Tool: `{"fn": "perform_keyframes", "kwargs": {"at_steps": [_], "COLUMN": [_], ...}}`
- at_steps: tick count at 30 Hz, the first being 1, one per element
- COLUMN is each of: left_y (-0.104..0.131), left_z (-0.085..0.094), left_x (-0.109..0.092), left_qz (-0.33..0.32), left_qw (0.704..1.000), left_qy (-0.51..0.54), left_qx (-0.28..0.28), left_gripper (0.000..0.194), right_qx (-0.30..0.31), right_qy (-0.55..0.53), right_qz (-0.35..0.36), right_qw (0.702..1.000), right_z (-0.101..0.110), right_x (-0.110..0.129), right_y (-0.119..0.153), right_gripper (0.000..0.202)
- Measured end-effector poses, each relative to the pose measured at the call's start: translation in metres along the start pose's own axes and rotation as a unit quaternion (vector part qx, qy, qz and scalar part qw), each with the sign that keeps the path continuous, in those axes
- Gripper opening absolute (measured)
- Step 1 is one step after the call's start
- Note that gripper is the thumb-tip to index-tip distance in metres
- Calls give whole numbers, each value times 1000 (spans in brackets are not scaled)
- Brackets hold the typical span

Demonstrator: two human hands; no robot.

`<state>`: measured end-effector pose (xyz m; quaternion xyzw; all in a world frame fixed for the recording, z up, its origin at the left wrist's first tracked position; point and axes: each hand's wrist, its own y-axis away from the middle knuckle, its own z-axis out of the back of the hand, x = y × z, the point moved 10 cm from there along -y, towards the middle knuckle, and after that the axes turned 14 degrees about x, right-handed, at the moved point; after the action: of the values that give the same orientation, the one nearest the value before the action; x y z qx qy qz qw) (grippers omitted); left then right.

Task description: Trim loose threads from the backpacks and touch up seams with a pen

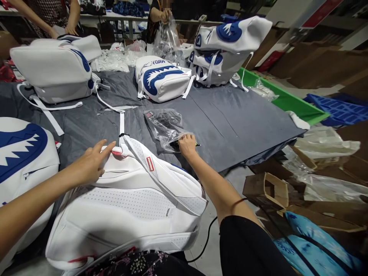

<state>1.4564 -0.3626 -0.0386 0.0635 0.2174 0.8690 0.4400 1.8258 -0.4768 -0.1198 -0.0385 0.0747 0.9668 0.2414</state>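
Note:
A white backpack (pixel 126 207) lies in front of me, its padded back panel and a strap with a small red label (pixel 150 163) facing up. My left hand (pixel 93 163) rests on its upper edge, fingers stretched out and apart, beside a red tab (pixel 116 152). Beyond the backpack, my right hand (pixel 187 145) is closed around a slim black tool with a yellowish part; its exact kind is hidden by the fingers. Right by that hand, a clear plastic bag (pixel 161 130) with dark contents lies on the dark-covered table (pixel 218 126).
More white backpacks with blue shark-mouth patches stand around: one at near left (pixel 25 153), one at far left (pixel 57 73), one in the middle (pixel 162 78), and a stack (pixel 224 53). A green bin (pixel 299 103) and cardboard boxes (pixel 266 188) stand right. Two people work across the table.

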Motion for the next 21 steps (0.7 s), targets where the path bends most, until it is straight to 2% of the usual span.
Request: {"fn": "perform_keyframes", "kwargs": {"at_steps": [5, 8, 11, 14, 16, 18, 19, 21], "left_y": [0, 0, 0, 1, -1, -8, -13, -29], "left_z": [2, 1, 1, 9, 22, 46, 62, 93], "left_x": [-3, -6, -5, 0, -2, -25, -46, -106], "left_qz": [6, 16, 16, 9, 11, -2, -19, -75], "left_qw": [1000, 999, 999, 999, 998, 997, 997, 995], "left_qy": [-5, -12, -20, -27, -38, -56, -63, -61], "left_qx": [12, 39, 42, 35, 48, 47, 29, -23], "left_gripper": [94, 93, 93, 92, 80, 66, 62, 62], "right_qx": [1, -55, -119, -58, -11, 6, 15, 46], "right_qy": [-17, -37, -50, -68, -90, -118, -130, -145], "right_qz": [-13, -39, -8, 67, 71, -6, -55, -119], "right_qw": [1000, 997, 992, 994, 993, 993, 990, 981], "right_z": [0, 24, 52, 46, 32, 17, 9, -5], "right_x": [6, -1, 3, 23, 26, 10, 0, -16], "right_y": [4, 1, -2, -7, -4, 1, 4, 11], "right_gripper": [46, 66, 70, 68, 66, 60, 56, 49]}}
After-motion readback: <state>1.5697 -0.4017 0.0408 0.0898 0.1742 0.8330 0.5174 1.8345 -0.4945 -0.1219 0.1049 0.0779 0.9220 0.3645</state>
